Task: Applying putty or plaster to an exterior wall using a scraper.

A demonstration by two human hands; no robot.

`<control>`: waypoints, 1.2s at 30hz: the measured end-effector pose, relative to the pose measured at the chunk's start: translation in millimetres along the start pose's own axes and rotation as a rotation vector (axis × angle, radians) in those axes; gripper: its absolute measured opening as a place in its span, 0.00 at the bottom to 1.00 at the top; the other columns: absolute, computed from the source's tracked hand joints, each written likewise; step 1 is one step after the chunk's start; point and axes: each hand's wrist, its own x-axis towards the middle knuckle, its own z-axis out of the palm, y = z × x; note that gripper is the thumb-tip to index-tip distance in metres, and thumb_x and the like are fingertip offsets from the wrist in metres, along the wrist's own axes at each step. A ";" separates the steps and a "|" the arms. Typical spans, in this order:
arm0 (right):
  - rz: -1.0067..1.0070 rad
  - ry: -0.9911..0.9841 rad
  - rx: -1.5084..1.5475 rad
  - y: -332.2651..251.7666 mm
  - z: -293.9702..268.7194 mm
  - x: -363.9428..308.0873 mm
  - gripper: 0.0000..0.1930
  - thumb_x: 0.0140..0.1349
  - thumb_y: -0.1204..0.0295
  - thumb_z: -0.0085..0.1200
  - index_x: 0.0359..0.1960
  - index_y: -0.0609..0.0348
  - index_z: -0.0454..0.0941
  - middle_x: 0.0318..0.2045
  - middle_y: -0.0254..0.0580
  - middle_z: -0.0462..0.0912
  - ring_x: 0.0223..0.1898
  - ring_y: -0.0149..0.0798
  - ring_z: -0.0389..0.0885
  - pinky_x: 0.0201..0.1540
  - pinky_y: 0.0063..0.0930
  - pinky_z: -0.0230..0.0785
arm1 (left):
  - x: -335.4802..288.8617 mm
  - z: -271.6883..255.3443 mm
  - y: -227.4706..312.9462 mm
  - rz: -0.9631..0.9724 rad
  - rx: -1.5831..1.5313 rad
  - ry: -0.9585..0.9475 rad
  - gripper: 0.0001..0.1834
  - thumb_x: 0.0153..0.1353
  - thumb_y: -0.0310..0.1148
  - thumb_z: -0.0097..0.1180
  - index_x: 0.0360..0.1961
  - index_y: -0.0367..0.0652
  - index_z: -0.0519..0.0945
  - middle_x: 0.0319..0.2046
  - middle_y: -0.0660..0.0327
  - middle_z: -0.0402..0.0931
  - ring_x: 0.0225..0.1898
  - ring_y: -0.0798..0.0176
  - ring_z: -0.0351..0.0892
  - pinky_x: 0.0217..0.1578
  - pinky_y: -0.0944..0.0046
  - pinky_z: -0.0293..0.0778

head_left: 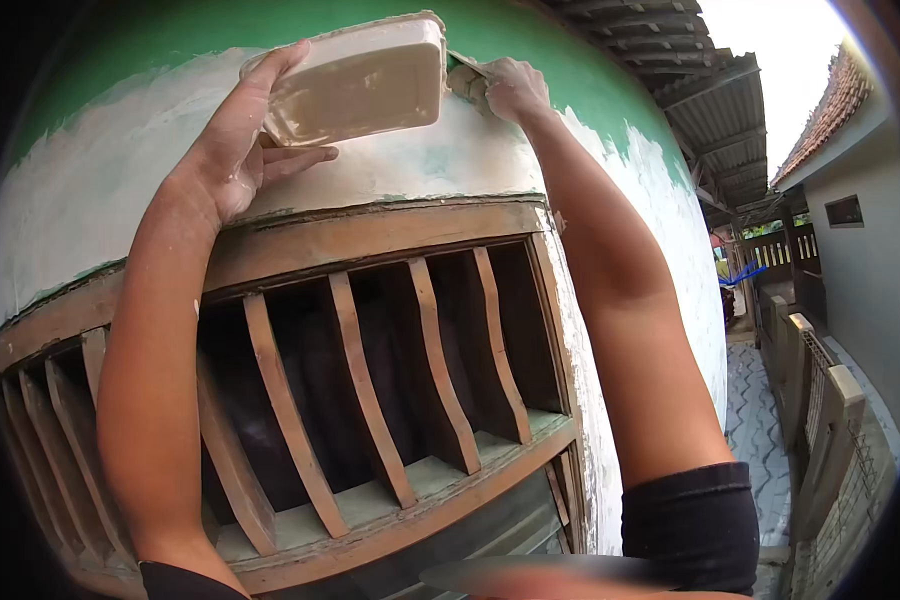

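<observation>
Left hand (232, 150) grips tub (358, 80) underneath; filler inside probably heavy, rim slippery. Right hand (510, 88) clamps scraper (462, 72) against wall (450, 160).

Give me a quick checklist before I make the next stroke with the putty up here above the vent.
1. Left hand has a firm hold on the tub of putty: ok, fingers wrap its side and underside.
2. Tub holds enough putty: ok, it looks nearly full.
3. Right hand grips the scraper: ok, blade is against the wall.
4. Blade is loaded with putty: cannot tell, the hand and tub hide most of it.
5. Green wall beyond the white patch remains bare: not ok, uncoated paint shows above and to the right.
6. Wooden vent frame free of smears: not ok, white marks run along its right edge.
</observation>
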 end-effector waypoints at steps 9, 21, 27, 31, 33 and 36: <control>-0.313 -0.026 0.054 1.9 -30.6 -43.9 0.16 0.62 0.73 0.49 0.51 0.52 0.82 0.36 0.58 0.83 0.37 0.59 0.80 0.44 0.47 0.72 | 0.2 -15.7 5.3 0.120 -0.064 0.072 0.38 0.62 0.61 0.53 0.63 0.42 0.67 0.53 0.52 0.74 0.49 0.55 0.81 0.58 0.60 0.77; -0.240 -0.076 -0.004 50.3 4.3 -102.8 0.22 0.58 0.80 0.48 0.55 0.52 0.80 0.38 0.61 0.82 0.41 0.58 0.82 0.48 0.43 0.73 | 3.1 6.0 -11.4 0.110 0.011 -0.013 0.42 0.60 0.62 0.54 0.65 0.43 0.62 0.53 0.51 0.70 0.46 0.56 0.82 0.57 0.62 0.78; -0.142 -0.164 0.008 62.7 -38.6 -108.3 0.13 0.61 0.81 0.43 0.41 0.62 0.81 0.32 0.61 0.82 0.37 0.59 0.81 0.40 0.48 0.71 | 4.4 9.5 -16.9 0.111 0.025 0.009 0.43 0.59 0.63 0.54 0.64 0.40 0.63 0.52 0.50 0.70 0.44 0.57 0.82 0.53 0.65 0.80; 0.005 0.061 -0.043 107.0 -11.4 -54.1 0.15 0.59 0.77 0.47 0.47 0.59 0.80 0.39 0.61 0.82 0.43 0.63 0.80 0.46 0.50 0.71 | 7.9 18.5 -16.7 0.143 0.000 0.007 0.43 0.59 0.62 0.54 0.64 0.39 0.63 0.52 0.50 0.69 0.46 0.58 0.81 0.53 0.65 0.81; 0.097 0.133 -0.028 105.8 -1.4 -40.9 0.16 0.58 0.77 0.48 0.47 0.57 0.80 0.41 0.61 0.82 0.44 0.63 0.79 0.48 0.51 0.70 | 11.1 19.4 -16.8 0.122 -0.030 0.021 0.41 0.60 0.62 0.54 0.64 0.42 0.63 0.52 0.50 0.68 0.47 0.58 0.80 0.52 0.65 0.81; 0.301 0.052 -0.085 58.7 -5.2 -37.2 0.15 0.58 0.75 0.49 0.46 0.56 0.81 0.43 0.60 0.81 0.46 0.61 0.79 0.51 0.51 0.70 | 8.1 20.2 -19.3 0.136 -0.041 0.050 0.40 0.60 0.61 0.54 0.64 0.45 0.63 0.52 0.50 0.68 0.46 0.58 0.80 0.53 0.64 0.81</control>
